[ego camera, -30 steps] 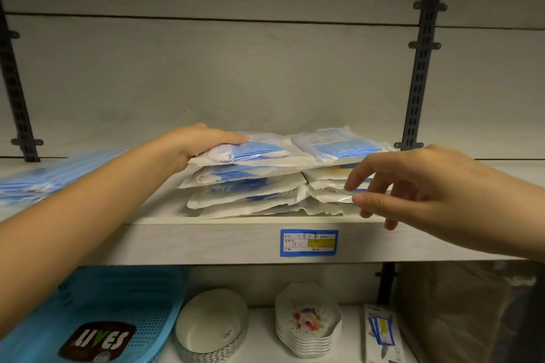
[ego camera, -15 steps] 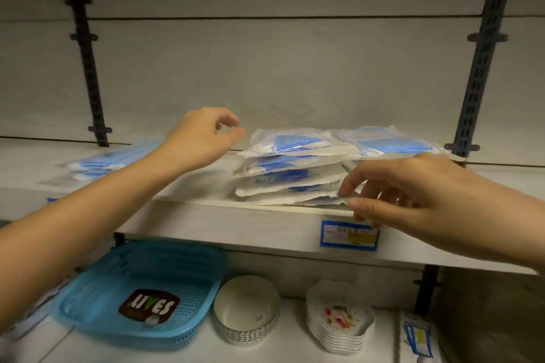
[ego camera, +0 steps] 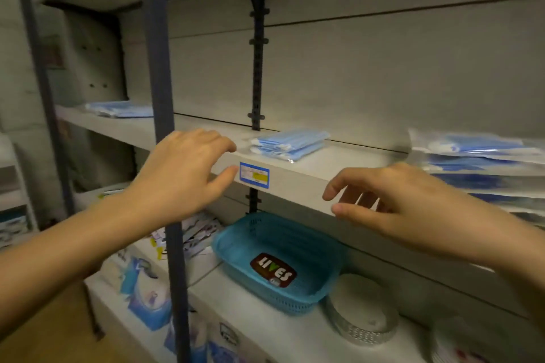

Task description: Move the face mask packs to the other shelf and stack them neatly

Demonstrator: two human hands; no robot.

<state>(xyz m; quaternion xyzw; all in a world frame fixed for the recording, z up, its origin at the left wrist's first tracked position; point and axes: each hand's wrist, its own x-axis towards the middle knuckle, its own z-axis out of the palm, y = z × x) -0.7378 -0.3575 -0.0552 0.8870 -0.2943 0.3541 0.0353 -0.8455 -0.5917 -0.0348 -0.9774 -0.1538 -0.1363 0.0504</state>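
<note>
A small pile of blue face mask packs (ego camera: 290, 143) lies on the grey shelf board (ego camera: 339, 168), just right of a dark upright bracket. A taller stack of packs (ego camera: 483, 165) fills the right end of the same shelf. More packs (ego camera: 121, 109) lie on the far left shelf section. My left hand (ego camera: 182, 177) hovers with fingers spread, empty, just left of the small pile at the shelf's front edge. In front of the shelf edge, between the small pile and the tall stack, my right hand (ego camera: 392, 200) is also spread and empty.
A dark metal post (ego camera: 160, 127) stands in front of my left forearm. Below the shelf are a blue plastic basket (ego camera: 280, 259), round foil pans (ego camera: 362, 312), stacked plates (ego camera: 472, 345) and packaged goods (ego camera: 147, 289). A blue price label (ego camera: 254, 175) is stuck on the shelf edge.
My view has swung left, so the tall stack now sits at the right edge. My left hand has left that stack and moved toward the small pile; my right hand followed leftward.
</note>
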